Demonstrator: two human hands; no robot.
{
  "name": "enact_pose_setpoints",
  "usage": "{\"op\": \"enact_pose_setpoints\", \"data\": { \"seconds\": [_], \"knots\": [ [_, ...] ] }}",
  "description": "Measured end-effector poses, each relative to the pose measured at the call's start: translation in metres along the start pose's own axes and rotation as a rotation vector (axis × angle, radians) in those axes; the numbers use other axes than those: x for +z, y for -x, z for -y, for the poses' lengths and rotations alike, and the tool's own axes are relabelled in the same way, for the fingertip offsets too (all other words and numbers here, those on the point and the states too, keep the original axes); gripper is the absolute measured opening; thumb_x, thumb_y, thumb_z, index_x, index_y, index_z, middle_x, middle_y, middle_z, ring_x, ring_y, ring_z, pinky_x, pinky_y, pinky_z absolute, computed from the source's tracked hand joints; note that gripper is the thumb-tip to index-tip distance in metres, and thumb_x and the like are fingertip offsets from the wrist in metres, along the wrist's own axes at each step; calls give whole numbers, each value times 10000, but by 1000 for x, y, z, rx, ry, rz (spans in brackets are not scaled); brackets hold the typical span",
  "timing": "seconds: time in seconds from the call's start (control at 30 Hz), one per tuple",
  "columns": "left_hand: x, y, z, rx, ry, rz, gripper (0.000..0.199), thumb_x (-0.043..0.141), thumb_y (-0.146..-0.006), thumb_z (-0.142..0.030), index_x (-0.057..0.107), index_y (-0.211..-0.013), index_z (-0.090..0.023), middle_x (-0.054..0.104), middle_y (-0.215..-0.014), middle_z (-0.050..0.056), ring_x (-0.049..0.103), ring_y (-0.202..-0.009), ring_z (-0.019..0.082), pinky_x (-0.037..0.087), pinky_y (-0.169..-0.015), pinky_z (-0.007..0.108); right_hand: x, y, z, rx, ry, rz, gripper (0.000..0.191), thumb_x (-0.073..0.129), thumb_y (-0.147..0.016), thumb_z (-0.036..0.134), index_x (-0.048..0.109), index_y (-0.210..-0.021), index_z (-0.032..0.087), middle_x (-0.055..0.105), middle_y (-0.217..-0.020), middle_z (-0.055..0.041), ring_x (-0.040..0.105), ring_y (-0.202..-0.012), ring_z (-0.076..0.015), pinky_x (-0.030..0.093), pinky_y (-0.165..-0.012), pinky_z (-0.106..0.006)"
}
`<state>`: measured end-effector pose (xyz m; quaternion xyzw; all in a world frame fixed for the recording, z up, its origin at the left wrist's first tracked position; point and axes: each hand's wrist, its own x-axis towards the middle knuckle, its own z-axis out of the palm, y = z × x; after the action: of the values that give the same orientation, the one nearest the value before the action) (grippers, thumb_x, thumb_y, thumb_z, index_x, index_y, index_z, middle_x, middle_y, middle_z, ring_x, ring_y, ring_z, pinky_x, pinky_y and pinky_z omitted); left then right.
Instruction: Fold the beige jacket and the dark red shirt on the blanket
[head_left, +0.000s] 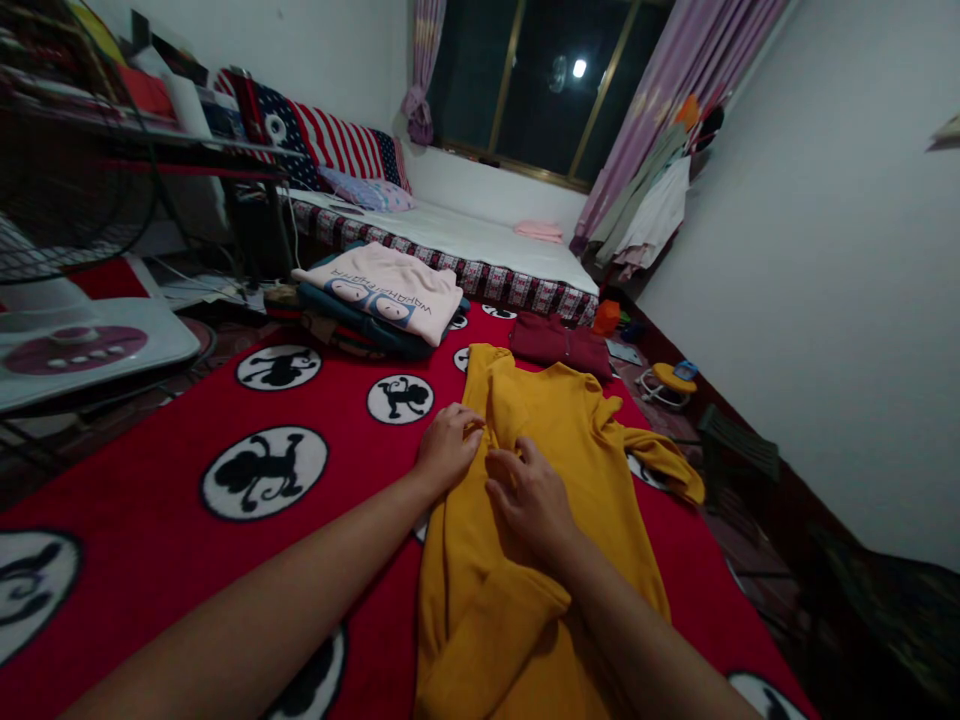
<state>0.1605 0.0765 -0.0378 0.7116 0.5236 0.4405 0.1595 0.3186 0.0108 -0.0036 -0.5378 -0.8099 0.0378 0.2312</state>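
Note:
A yellow long-sleeved top (600,500) lies spread on a red blanket (352,470) patterned with black figures in white circles. Its left side is folded inward, with one sleeve lying down the front; the other sleeve sticks out to the right. My left hand (451,445) is at the folded left edge near the shoulder, fingers curled and closed on the cloth. Just right of it, my right hand (534,495) hovers over or rests lightly on the top, its fingers bent and apart. Whether its fingertips touch the fabric is hard to tell.
Folded clothes, a pale pink printed shirt (390,285) uppermost, are stacked at the far left. A folded maroon garment (559,343) lies beyond the yellow top. A fan (67,250) stands left, a yellow stool (671,378) right, and a bed (480,225) under the window.

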Motion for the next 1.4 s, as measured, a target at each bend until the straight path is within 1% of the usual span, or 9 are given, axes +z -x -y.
{"op": "enact_pose_setpoints", "data": {
  "seconds": [0.17, 0.33, 0.53, 0.7, 0.8, 1.03, 1.13, 1.27, 1.4],
  "knots": [
    [-1, 0, -1, 6, -13, 22, 159, 572, -806, -153, 705, -870, -210, 633, -977, 45, 592, -1000, 207, 477, -945, 354, 8, -9, -46, 202, -215, -204, 430, 517, -792, 216, 591, -1214, 182, 617, -1036, -104, 592, -979, -241, 481, -894, -391],
    [-3, -1, 0, 15, 21, 31, 164, 572, -810, -145, 709, -872, -211, 639, -1002, 43, 600, -1001, 203, 480, -938, 351, 9, -11, -71, 279, -167, -166, 355, 509, -785, 232, 664, -1096, 159, 611, -988, -97, 604, -911, -227, 492, -871, -388],
    [-5, -4, 4, 22, 72, 67, 162, 594, -792, -125, 720, -849, -212, 646, -1015, 39, 613, -999, 195, 490, -926, 329, -35, 7, -45, 182, -198, -59, 208, 607, -798, 356, 707, -936, 236, 532, -1257, -108, 538, -1177, -260, 464, -960, -400],
    [-5, -5, 5, 15, 73, 68, 160, 609, -778, -124, 731, -842, -205, 644, -1018, 45, 615, -998, 201, 490, -931, 335, -84, 42, -11, -3, -319, 337, 288, 691, -768, 466, 704, -1001, 298, 558, -1286, -87, 574, -1139, -257, 480, -938, -366],
    [-5, -6, 6, 21, 61, 77, 156, 617, -771, -130, 735, -839, -207, 641, -1025, 47, 615, -998, 203, 489, -934, 337, -93, 62, 12, -54, -311, 506, 447, 786, -676, 417, 677, -1069, 233, 560, -1278, -118, 591, -1084, -266, 497, -876, -340],
    [-5, -5, 7, 37, 59, 93, 157, 606, -772, -162, 738, -846, -207, 645, -1040, 54, 610, -1016, 207, 479, -942, 339, -109, 76, 38, -68, -636, 561, 143, 668, -796, 236, 656, -931, 189, 670, -1059, -71, 612, -977, -187, 468, -854, -253],
    [-7, -7, 6, 22, 93, 111, 153, 593, -801, -233, 733, -843, -192, 653, -1049, 68, 610, -1019, 218, 477, -936, 351, -107, 63, 30, 39, -905, 452, 156, 687, -791, 318, 634, -862, 190, 692, -984, -68, 635, -890, -196, 489, -792, -274],
    [-11, -9, 3, -45, 262, 136, 340, 434, -905, -342, 710, -817, -165, 672, -1003, 82, 635, -970, 203, 502, -879, 325, -76, 34, 9, 406, -1129, 87, 298, 670, -777, 442, 596, -954, 214, 685, -1034, -65, 642, -890, -207, 501, -706, -282],
    [-14, -8, -1, -146, 394, 144, 453, 343, -933, -441, 665, -793, -156, 692, -947, 91, 654, -906, 205, 521, -803, 320, -43, 19, -9, 658, -1094, 79, 514, 731, -671, 427, 569, -1119, 232, 670, -1100, -75, 637, -983, -236, 519, -737, -303]
  ]
}}
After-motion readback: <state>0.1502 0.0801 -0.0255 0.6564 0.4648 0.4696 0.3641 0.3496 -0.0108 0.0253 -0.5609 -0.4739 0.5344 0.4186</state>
